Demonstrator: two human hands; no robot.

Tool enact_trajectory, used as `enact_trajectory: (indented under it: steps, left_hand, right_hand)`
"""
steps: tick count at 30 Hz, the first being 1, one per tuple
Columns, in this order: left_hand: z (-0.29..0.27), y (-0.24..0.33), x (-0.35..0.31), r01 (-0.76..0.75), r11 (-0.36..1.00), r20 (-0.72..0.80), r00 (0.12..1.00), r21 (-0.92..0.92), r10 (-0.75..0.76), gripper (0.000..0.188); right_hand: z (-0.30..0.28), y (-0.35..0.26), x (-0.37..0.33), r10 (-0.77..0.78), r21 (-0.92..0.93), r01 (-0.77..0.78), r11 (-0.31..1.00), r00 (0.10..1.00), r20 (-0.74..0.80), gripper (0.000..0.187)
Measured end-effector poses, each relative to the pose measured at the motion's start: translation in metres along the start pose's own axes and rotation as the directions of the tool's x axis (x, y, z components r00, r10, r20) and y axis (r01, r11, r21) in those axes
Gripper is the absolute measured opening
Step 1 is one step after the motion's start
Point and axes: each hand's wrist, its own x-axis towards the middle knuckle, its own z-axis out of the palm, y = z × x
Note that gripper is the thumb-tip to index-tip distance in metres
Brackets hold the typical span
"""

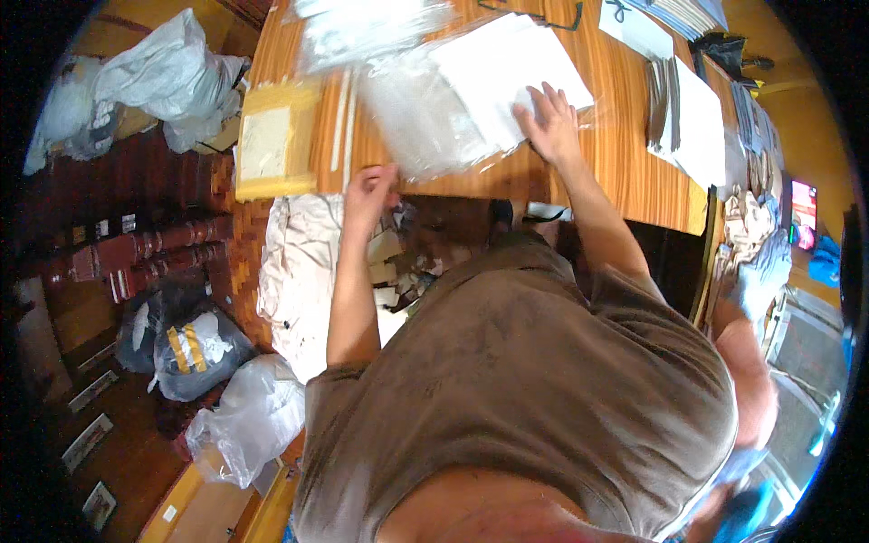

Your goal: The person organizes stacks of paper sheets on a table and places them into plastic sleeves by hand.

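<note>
My right hand (550, 122) lies with its fingers spread on a stack of white sheets (507, 68) on the wooden table (625, 172). Under and to the left of that stack is a clear plastic bag (425, 118), wrinkled and shiny. At the table's front edge, by the bag's near left corner, my left hand (369, 192) has its fingers curled together. What they hold, if anything, is too small to make out. More clear plastic bags (362, 32) lie in a pile farther back.
A taped yellowish pad (272, 136) covers the table's left corner, beside pale strips (342, 127). Dark strips and a white sheet (701, 127) lie at right. Black glasses (543, 18) rest at the back. Filled plastic bags (204, 353) stand on the floor at left. Another person's arm (747, 380) shows at right.
</note>
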Motion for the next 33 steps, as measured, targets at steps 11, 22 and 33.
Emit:
enact_trajectory:
  steps: [11,22,33]
  left_hand:
    - [0.095,0.061,0.051,0.128,0.771,-0.123,0.99,0.624,-0.065,0.036]
    - [0.038,0.088,0.149,-0.357,0.744,0.414,0.902,0.565,0.119,0.028]
    - [0.003,0.101,0.172,0.065,0.91,0.385,0.892,0.409,-0.236,0.042]
  right_hand:
    - [-0.047,0.11,0.086,0.219,0.466,-0.325,0.823,0.938,0.268,0.073]
    - [-0.013,0.075,0.032,0.515,0.556,-0.55,0.624,0.824,0.236,0.047]
    - [-0.035,0.036,-0.026,0.706,0.437,-0.578,0.689,0.671,-0.226,0.094]
